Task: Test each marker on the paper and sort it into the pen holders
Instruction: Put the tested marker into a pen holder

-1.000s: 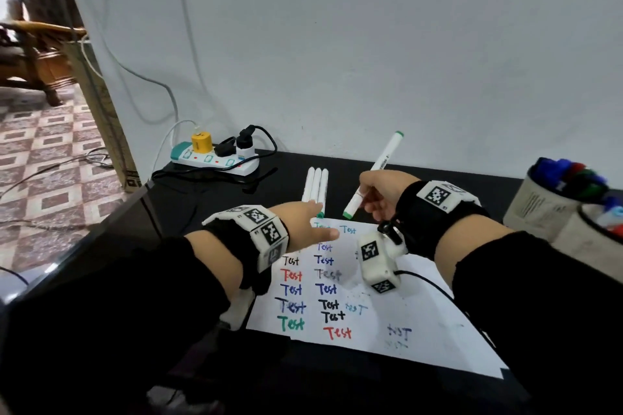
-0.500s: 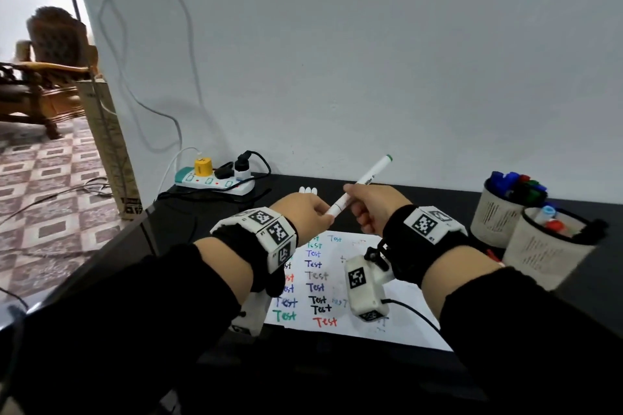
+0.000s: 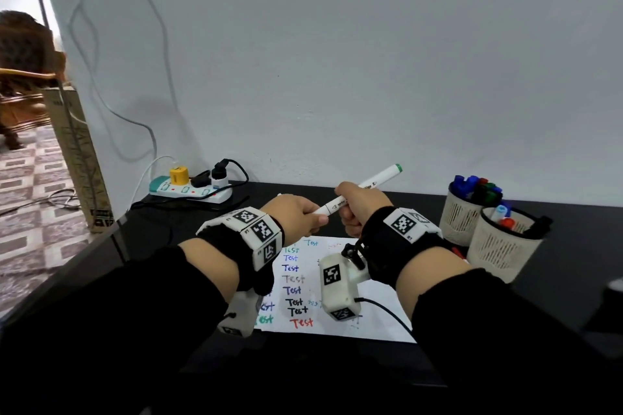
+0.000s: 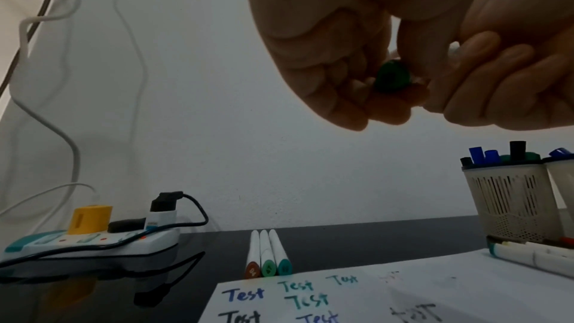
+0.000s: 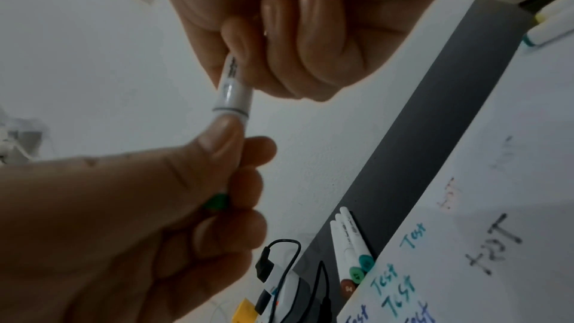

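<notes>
Both my hands hold a white marker (image 3: 371,183) with a green tail end (image 3: 398,167) in the air above the paper (image 3: 377,310). My right hand (image 3: 358,209) grips its barrel (image 5: 233,87). My left hand (image 3: 298,215) pinches the green-tipped cap end (image 4: 392,79), thumb against the cap's seam (image 5: 228,117). Whether the cap is seated on the barrel or partly pulled, I cannot tell. The paper carries several coloured "Test" words. Two white mesh pen holders (image 3: 463,217) (image 3: 502,248) stand at the right, each holding markers.
Three white markers (image 4: 268,254) lie side by side on the black table beyond the paper's far edge. More markers (image 4: 534,257) lie by the holders' base. A power strip (image 3: 190,190) with plugs and cables sits at the back left against the wall.
My right hand lifted the marker off the paper. My left hand left the sheet and took hold of the marker's lower end. The head view tilted upward.
</notes>
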Demonstrator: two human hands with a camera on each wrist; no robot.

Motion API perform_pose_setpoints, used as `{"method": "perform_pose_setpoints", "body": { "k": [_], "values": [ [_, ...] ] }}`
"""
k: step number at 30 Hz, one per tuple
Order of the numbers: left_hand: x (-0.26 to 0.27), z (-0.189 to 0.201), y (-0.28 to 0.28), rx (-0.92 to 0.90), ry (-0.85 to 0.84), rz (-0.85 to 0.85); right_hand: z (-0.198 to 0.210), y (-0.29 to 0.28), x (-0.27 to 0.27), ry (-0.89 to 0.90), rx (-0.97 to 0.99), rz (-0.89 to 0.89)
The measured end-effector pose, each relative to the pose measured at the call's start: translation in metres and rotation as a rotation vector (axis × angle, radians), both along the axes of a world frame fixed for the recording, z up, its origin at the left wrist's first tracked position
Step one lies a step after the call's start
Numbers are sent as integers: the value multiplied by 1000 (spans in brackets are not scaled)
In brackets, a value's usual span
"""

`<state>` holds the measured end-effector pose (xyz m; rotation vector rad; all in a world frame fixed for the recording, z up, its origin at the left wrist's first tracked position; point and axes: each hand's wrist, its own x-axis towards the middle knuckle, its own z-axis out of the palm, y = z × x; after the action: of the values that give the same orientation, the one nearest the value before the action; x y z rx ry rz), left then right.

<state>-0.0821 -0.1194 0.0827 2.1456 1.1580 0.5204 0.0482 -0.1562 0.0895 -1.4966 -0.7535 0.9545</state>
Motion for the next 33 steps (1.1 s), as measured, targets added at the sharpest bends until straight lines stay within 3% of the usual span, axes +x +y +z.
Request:
{"method": "perform_pose_setpoints", "body": {
  "k": [7,15,21,26,31,33],
  "values": [
    [1,6,5,-159,-112,-77,-5,-2,7,63,142,47],
    [-4,5,-1,10,-53,-24,-2,-2,3,35,92,-10],
    [-12,3,8,-166,-64,-74,-12,2,-1,108,166,57],
    [-12,-1,10,-40,-63,-5,-10,9,-4,61,86,-7],
    [-18,1,18,-208,-112,-92,-18,14,-4,153,177,68],
    [-18,0,19,-153,-66,-70,-21,16,-5,161,148,34]
  ]
}}
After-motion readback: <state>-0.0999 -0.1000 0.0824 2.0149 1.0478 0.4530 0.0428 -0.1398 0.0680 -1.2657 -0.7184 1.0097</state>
